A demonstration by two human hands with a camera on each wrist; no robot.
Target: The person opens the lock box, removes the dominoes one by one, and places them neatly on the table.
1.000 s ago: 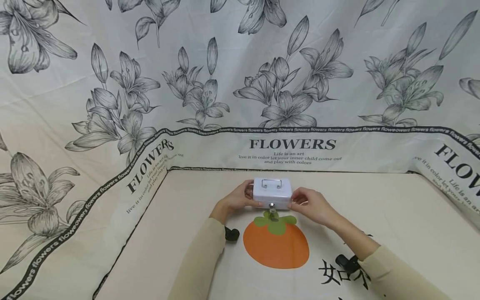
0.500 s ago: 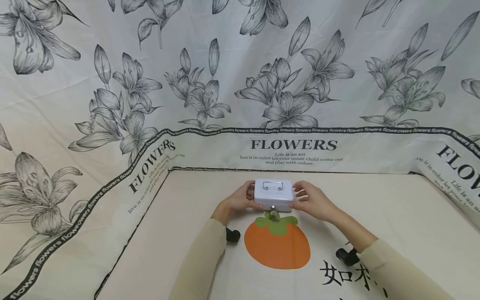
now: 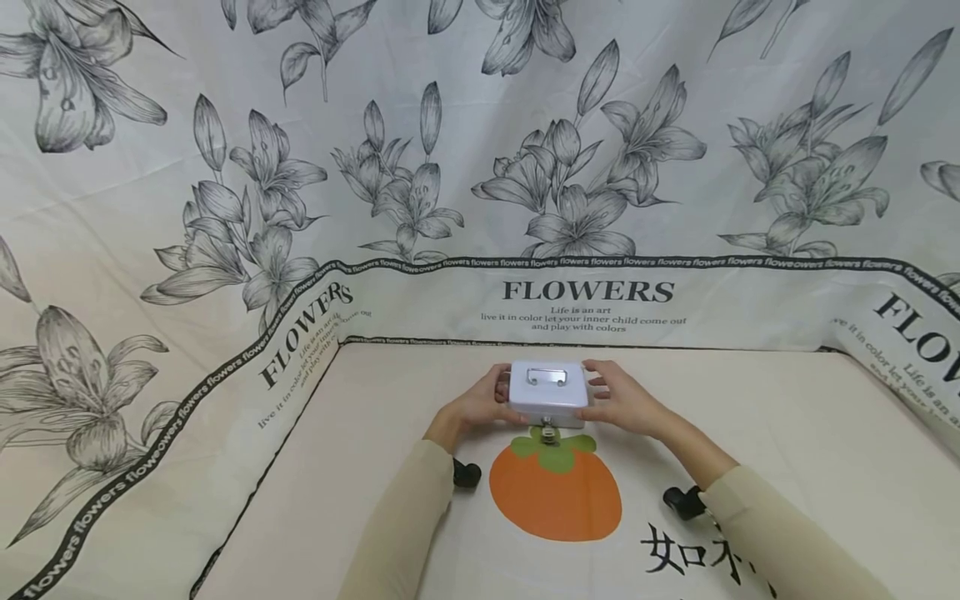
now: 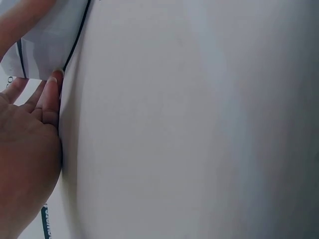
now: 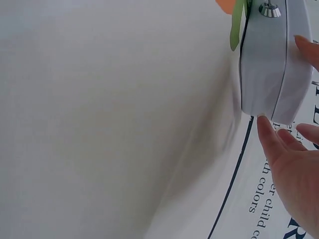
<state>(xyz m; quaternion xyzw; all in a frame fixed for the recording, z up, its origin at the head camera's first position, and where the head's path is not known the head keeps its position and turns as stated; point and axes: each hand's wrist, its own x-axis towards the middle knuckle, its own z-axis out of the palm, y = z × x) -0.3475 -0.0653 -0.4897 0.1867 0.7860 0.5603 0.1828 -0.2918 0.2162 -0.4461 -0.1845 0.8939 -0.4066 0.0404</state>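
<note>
A small white cash box (image 3: 547, 397) with a metal carrying handle (image 3: 547, 377) on its lid sits toward the back of the table. A lock with a key (image 3: 548, 431) shows on its front. My left hand (image 3: 476, 397) grips the box's left end, thumb at the front corner and fingers behind; in the left wrist view, fingertips (image 4: 54, 79) touch its side. On the opposite end my right hand (image 3: 628, 402) holds the box, thumb low at the front and fingers spread toward the back. One right finger (image 5: 305, 47) reaches over the lid in the right wrist view.
The light tablecloth (image 3: 375, 467) carries a printed orange persimmon (image 3: 555, 500) in front of the box and black characters (image 3: 675, 550) at right. A flower-printed curtain (image 3: 420, 304) encloses the back and sides. Black wrist devices (image 3: 467, 475) show at both cuffs.
My right hand has gone from bunched fingers at the front right corner to fingers spread along the box's right end. The lid handle lies flatter. My left hand keeps its grip.
</note>
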